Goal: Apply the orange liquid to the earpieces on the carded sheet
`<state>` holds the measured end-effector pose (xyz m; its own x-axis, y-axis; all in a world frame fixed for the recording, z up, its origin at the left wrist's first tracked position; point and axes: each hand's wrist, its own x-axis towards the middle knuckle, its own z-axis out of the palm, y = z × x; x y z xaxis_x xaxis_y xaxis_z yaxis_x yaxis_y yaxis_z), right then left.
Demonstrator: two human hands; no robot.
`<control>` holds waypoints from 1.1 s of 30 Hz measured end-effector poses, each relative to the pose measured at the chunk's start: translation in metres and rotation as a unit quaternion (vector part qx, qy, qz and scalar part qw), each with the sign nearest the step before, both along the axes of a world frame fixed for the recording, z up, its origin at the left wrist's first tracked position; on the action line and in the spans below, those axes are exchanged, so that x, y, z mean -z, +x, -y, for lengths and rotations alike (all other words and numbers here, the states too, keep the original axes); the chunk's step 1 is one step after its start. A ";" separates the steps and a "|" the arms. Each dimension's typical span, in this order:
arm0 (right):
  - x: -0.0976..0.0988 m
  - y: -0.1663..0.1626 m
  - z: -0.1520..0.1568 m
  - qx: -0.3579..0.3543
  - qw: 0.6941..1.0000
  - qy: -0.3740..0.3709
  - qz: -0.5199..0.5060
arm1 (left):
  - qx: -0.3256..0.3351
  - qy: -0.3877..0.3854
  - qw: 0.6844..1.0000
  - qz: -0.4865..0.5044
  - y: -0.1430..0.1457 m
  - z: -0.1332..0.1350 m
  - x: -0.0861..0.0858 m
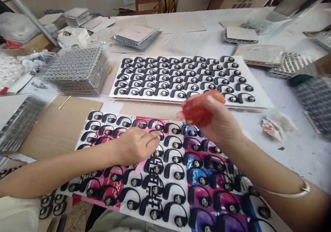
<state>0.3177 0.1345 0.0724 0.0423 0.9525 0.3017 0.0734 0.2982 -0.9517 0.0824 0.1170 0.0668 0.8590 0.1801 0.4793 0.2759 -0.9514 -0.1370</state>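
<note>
My left hand [141,144] is closed, its fingertips at one black ear-hook piece on the near sheet. A slim pink handle [140,167] sticks out below that palm; its working end is hidden. My right hand [217,121] hovers above the sheet, wrapped around a red-orange squeeze bottle [198,108], blurred, its thin tip pointing left. Below both hands lies the near sheet [152,204], printed pink, white and purple, with rows of black ear hooks [178,171], each carrying a round silvery part. The hands are apart.
Behind stands a white board [258,101] with more rows of black ear hooks. Stacked clear trays [74,70] stand left, near brown cardboard [62,128] with a cotton swab [64,102]. A crumpled, red-stained tissue [276,125] lies right. Covered stacks [137,35] sit farther back.
</note>
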 end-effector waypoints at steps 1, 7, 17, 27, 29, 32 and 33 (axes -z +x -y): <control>0.004 -0.005 -0.001 -0.024 0.998 -0.038 -0.043 | -0.004 0.003 1.000 -0.009 0.000 -0.001 0.001; 0.026 -0.022 0.011 0.050 0.997 0.010 -0.051 | -0.011 0.017 0.999 -0.029 0.001 -0.004 0.012; 0.033 -0.021 0.020 0.071 0.977 0.162 0.121 | -0.028 0.034 0.998 -0.045 0.001 0.001 0.023; 0.033 -0.028 0.019 0.011 0.962 0.206 0.178 | -0.029 0.052 0.994 -0.096 0.003 0.008 0.025; 0.033 -0.028 0.018 0.013 0.960 0.210 0.184 | -0.029 0.049 0.994 -0.092 0.004 0.008 0.027; 0.032 -0.029 0.018 0.016 0.959 0.210 0.192 | -0.031 0.044 0.995 -0.084 0.004 0.008 0.027; 0.031 -0.030 0.018 0.016 0.958 0.209 0.195 | -0.032 0.044 0.995 -0.082 0.004 0.008 0.027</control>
<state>0.2881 0.1166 0.0416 -0.1251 0.7452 0.6550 0.4147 0.6390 -0.6479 0.0863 0.1089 0.0396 0.9153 0.2004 0.3494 0.3026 -0.9146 -0.2681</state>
